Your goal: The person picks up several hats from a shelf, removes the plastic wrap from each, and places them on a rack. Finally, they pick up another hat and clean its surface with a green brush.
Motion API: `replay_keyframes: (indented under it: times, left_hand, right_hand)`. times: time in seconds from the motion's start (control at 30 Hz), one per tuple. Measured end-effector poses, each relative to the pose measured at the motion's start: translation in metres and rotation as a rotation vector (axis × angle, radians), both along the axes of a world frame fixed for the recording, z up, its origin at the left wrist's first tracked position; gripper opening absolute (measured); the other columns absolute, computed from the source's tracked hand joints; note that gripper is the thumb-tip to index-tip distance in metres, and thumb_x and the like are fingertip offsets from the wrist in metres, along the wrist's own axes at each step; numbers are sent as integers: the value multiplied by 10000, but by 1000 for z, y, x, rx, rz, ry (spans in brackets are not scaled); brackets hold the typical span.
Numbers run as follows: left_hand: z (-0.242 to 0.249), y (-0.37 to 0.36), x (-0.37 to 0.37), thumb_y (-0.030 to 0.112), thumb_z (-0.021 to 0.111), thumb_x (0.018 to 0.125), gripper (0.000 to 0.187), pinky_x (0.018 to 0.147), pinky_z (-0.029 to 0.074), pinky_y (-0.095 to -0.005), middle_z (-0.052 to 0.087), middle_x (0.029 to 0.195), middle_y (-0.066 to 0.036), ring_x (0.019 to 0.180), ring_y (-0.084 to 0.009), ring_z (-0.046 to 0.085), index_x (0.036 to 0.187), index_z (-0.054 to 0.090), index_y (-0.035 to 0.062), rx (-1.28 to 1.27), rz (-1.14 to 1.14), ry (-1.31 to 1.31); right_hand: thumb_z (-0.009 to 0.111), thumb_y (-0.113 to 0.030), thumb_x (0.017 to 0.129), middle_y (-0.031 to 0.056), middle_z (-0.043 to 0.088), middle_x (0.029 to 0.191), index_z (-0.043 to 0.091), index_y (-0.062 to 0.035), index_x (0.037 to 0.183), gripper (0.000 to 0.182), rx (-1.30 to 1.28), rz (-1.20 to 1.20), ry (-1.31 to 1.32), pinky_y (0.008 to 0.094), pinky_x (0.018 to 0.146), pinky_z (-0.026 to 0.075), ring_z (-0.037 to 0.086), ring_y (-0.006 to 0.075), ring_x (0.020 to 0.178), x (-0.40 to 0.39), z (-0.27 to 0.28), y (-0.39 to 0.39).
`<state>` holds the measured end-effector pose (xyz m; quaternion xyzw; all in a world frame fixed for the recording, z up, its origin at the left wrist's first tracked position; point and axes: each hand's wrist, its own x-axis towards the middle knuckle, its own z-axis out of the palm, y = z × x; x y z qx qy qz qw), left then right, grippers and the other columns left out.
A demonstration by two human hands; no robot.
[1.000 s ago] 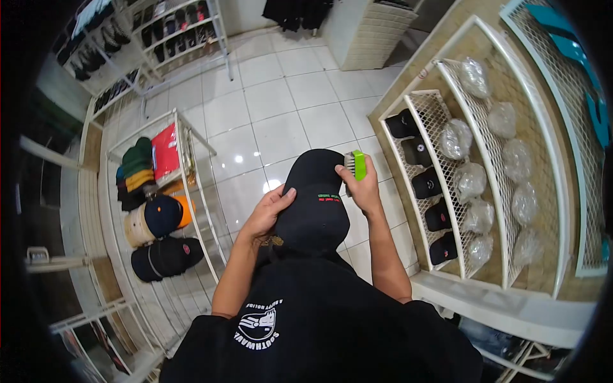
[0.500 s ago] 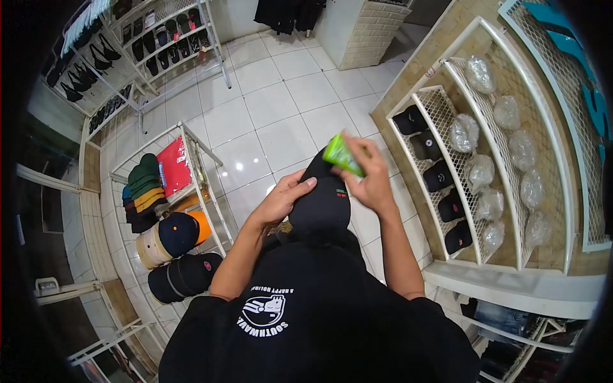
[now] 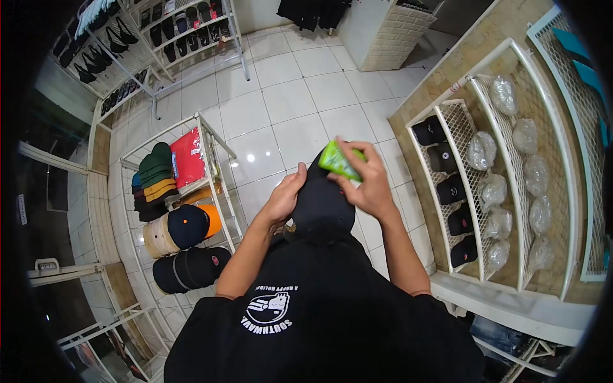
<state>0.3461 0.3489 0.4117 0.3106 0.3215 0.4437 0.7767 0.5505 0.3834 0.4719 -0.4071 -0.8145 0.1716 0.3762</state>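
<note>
A black cap (image 3: 324, 207) is held in front of my black shirt, its brim pointing away from me. My left hand (image 3: 287, 195) is against the cap's left side, with the thumb raised and the other fingers largely hidden behind the cap. My right hand (image 3: 368, 182) grips a bright green pack (image 3: 341, 161) and rests it against the upper right part of the cap. The pack covers some of the brim.
Left of me stands a white rack (image 3: 220, 150) with stacked caps (image 3: 188, 226) and a red packet (image 3: 189, 159). On the right, a white mesh shelf (image 3: 456, 121) bears black caps and plastic-wrapped bundles (image 3: 482, 151). Tiled floor (image 3: 290, 102) lies ahead.
The cap has turned, so its small red and green mark is mostly out of sight. My left thumb has lifted from the cap's surface. The surroundings have shifted right and slightly down in view.
</note>
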Motion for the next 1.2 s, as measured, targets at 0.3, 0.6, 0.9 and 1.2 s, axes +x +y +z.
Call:
replay_keyframes:
  times: [0.3, 0.6, 0.9, 1.2]
  left_hand:
    - [7, 7, 8, 475, 296, 1054, 605, 866, 522, -256, 659, 1082, -86, 980, -130, 639, 1187, 591, -35, 57, 28, 96]
    - [2, 6, 5, 378, 337, 1073, 502, 845, 528, -261, 667, 1080, -84, 960, -123, 641, 1162, 609, -34, 111, 5, 96]
    - [1, -3, -4, 279, 408, 1068, 372, 773, 517, -222, 680, 983, -51, 860, -77, 634, 1086, 622, -25, 247, 72, 121]
    - [3, -7, -12, 278, 399, 1069, 375, 751, 520, -227, 680, 953, -49, 841, -81, 635, 1055, 623, -22, 231, 168, 121]
  right_hand:
    - [778, -153, 744, 138, 590, 1127, 583, -127, 1353, 640, 34, -34, -3, 412, 889, 426, 569, 318, 1011, 0, -3, 12]
    - [774, -170, 732, 138, 604, 1117, 594, -111, 1329, 626, 79, -78, -21, 425, 871, 431, 578, 326, 1012, 0, -2, 14]
    - [771, -147, 735, 152, 578, 1138, 581, -126, 1344, 638, -11, -140, 80, 440, 905, 420, 560, 330, 1043, 2, -6, 11]
    - [784, -142, 729, 146, 574, 1107, 585, -119, 1334, 637, -20, -200, 245, 412, 910, 445, 570, 337, 1034, -4, -20, 14]
